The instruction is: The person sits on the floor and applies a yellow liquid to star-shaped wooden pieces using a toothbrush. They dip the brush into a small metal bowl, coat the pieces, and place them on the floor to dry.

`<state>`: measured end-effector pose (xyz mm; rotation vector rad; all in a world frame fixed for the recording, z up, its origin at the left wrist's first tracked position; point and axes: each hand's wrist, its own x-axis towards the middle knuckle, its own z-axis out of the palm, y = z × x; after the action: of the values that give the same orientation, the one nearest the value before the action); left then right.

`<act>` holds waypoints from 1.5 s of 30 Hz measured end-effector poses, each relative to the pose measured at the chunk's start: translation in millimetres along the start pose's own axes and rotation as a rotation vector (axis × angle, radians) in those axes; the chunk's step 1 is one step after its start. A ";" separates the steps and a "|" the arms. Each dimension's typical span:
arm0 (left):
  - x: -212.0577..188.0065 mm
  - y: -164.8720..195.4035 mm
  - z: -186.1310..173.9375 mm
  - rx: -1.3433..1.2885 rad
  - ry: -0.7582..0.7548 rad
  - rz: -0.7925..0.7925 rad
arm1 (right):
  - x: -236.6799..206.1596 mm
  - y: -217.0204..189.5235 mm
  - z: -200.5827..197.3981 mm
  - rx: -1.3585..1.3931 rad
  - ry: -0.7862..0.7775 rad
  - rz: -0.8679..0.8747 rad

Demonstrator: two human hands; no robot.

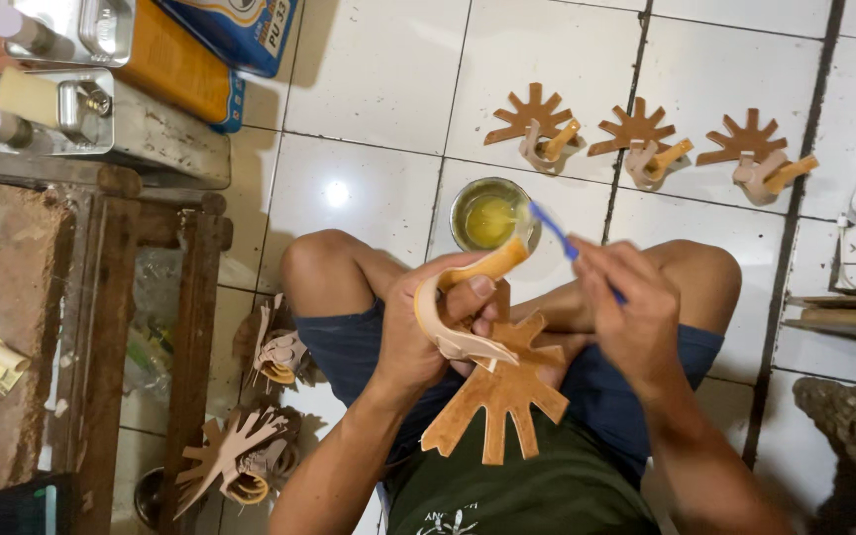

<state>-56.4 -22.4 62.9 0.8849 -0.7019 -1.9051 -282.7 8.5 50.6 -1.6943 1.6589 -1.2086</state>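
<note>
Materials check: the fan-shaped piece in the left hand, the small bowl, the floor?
Fan-shaped piece: looks like thin cut wood or ply, matte tan, flat faces, sawn edges. Bowl: probably metal, going by its shiny rim; it holds yellow liquid. Floor: glazed white tile, with glare spots and dark grout lines.

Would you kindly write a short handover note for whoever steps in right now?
Left hand: holds a wooden piece, a fan of spikes with a curved strip, over the lap.
Right hand: grips a blue-handled brush, its tip at the strip's top end.
Cup of yellow liquid: on the tiled floor ahead.
Done, it seems: three similar pieces lined up beyond the cup.
Left, probably: more pieces on the floor beside the left leg.
</note>
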 end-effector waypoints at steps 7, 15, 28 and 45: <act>9.6 -14.7 -29.6 -0.183 -0.268 0.337 | -1.1 45.2 -14.0 0.450 0.242 0.297; 8.2 12.7 -27.7 0.701 -0.281 0.285 | -10.3 2.6 -29.6 0.212 -0.013 -0.033; 4.2 37.6 -18.5 0.721 -0.346 0.256 | 3.4 -14.1 -20.7 0.011 -0.124 -0.196; 8.2 34.4 -28.1 0.619 -0.378 0.107 | 6.1 -1.8 -29.9 0.048 0.030 0.095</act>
<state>-19.9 -48.1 70.1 0.8285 -1.5921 -1.7952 -307.4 10.2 68.6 -1.5581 1.6949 -1.2245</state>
